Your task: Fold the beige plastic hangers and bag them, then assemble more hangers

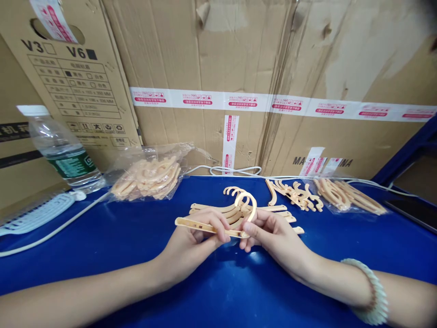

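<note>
Between my hands, above the blue table, is a beige clothes hanger [201, 226] seen edge-on. My left hand [200, 234] pinches its arm between thumb and fingers. A curved hook [251, 207] rises at the hanger's middle, and my right hand [273, 232] grips at the hook's lower end with thumb and fingers. Whether the hook is seated in the hanger cannot be made out. Just behind my hands lie several more hangers [211, 208] with hooks, partly hidden by my fingers.
Loose hooks [297, 193] lie at the back right beside a bag of hanger arms [351, 196]. A plastic bag of beige parts [150, 177], a water bottle [64, 150] and a light-blue hairbrush [41, 214] are at left. A white cable [235, 169] runs along the cardboard boxes [198, 136].
</note>
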The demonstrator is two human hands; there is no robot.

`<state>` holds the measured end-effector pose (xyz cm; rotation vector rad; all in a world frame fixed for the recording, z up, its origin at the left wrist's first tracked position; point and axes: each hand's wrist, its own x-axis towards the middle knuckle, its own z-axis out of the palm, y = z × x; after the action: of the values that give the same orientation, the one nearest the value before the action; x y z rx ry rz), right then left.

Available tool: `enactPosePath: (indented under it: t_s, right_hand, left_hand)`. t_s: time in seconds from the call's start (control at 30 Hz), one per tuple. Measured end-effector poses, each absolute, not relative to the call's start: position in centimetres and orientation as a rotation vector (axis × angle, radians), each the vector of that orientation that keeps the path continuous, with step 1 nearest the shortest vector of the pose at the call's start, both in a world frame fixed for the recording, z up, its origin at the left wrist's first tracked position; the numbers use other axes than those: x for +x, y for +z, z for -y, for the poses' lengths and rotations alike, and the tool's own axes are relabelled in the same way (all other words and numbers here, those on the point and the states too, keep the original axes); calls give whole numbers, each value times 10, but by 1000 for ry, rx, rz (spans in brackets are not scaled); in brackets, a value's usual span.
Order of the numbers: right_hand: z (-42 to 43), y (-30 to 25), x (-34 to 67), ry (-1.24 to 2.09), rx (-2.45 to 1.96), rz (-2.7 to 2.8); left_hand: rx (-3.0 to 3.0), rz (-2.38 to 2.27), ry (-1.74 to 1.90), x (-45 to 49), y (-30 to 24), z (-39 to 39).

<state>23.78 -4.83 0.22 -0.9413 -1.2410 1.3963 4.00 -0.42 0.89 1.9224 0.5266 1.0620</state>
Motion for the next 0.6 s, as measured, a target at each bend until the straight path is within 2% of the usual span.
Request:
enactPosePath:
  t_s: [0.6]
  right_hand:
    - [53, 4, 235, 1191, -1003, 1411]
  left_hand:
    - [1694, -511, 961, 44, 4, 9]
